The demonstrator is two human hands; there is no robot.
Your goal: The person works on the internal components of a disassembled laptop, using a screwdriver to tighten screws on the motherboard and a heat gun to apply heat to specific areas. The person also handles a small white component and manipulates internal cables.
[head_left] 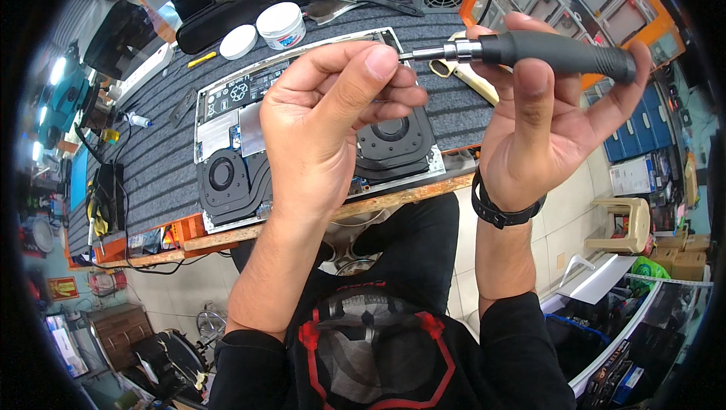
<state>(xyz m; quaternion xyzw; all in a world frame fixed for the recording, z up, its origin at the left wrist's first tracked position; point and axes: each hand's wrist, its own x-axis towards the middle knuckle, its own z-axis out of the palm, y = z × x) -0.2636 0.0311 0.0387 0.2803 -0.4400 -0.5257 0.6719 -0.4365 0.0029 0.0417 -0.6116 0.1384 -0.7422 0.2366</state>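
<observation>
My left hand (325, 119) pinches the tip end of a dark screwdriver (544, 49); my right hand (538, 134), half open, grips its handle between thumb and fingers, above the opened laptop (227, 176) on the worktop (155, 168).

Grey screwdriver (556, 52) in right grip (535, 134)

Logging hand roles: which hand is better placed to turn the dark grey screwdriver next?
Right, probably: the right hand holds the dark grey screwdriver by its handle, while the left hand is at its silver metal tip.
</observation>
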